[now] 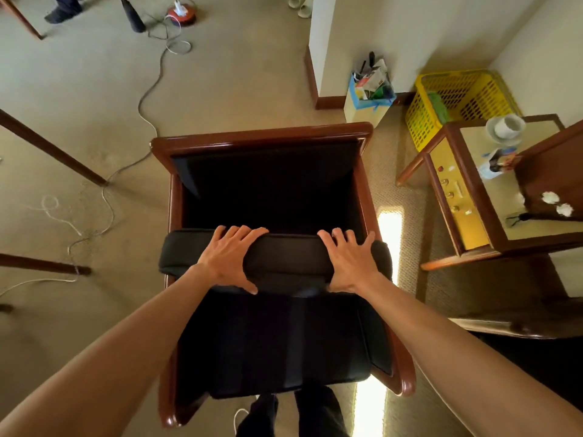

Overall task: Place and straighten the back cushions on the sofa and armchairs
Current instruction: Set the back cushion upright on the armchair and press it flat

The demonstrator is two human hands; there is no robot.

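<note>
A wooden-framed armchair (262, 134) with black upholstery stands right below me, seen from above. A black back cushion (287, 260) lies across the chair, above the black seat cushion (271, 342). My left hand (230, 258) grips the cushion's left part, fingers over its far edge and thumb on the near side. My right hand (348, 260) grips its right part the same way. Behind the cushion the chair's dark back panel (268, 184) is exposed.
A wooden side table (473, 197) with a white cup and small items stands to the right, a yellow basket (460, 99) and a paper bag behind it. Cables trail over the carpet at left, beside wooden furniture legs. Another person's legs show at top left.
</note>
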